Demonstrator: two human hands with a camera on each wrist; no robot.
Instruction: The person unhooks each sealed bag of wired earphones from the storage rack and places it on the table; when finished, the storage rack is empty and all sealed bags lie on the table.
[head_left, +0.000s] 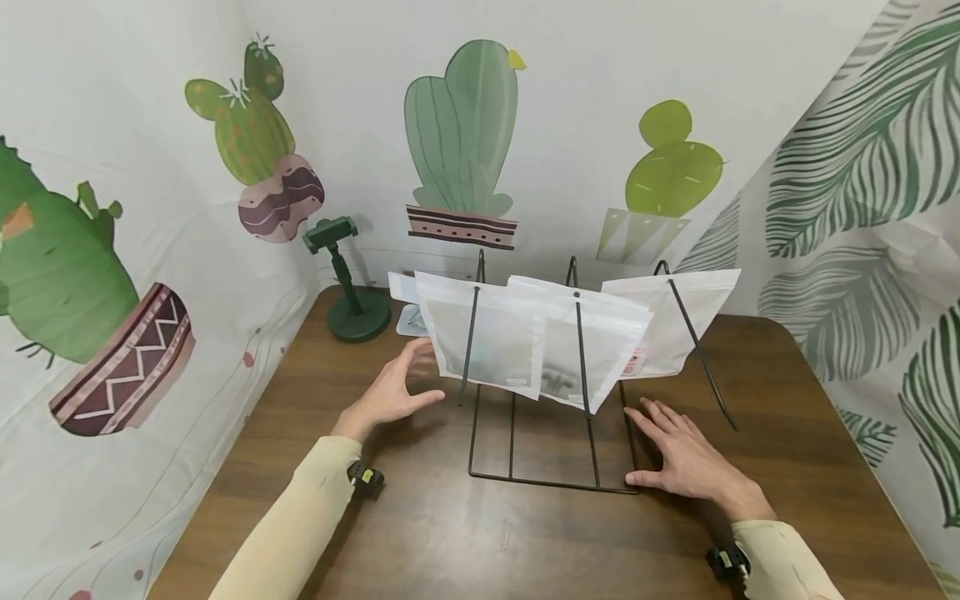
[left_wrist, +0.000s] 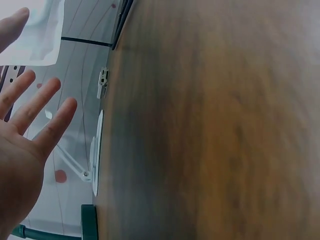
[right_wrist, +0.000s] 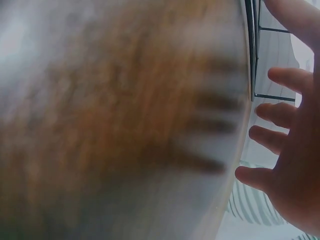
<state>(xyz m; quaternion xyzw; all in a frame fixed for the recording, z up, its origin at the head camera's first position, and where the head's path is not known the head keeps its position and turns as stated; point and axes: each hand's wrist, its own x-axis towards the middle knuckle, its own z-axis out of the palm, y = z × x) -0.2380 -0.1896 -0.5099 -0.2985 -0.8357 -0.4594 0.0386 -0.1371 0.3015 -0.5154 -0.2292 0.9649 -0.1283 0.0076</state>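
A black wire rack [head_left: 555, 482] stands on the wooden table with white, partly see-through pouches leaning between its uprights. The left pouch [head_left: 480, 333], the middle pouch [head_left: 603, 354] and the right pouch [head_left: 697, 312] stand side by side, the first two overlapping. My left hand [head_left: 386, 392] is beside the left pouch, fingers spread and holding nothing; the left wrist view shows its palm below a pouch corner [left_wrist: 45, 42]. By the right side of the rack's base is my right hand [head_left: 686, 454], fingers apart and empty. Whether its fingertips touch the wire, I cannot tell.
A dark green stand [head_left: 358, 315] with a round base is at the table's back left. Pale blue objects [head_left: 408, 319] show partly behind the left pouch. Cactus-print fabric [head_left: 360, 108] hangs along the back edge of the wooden table [head_left: 480, 550].
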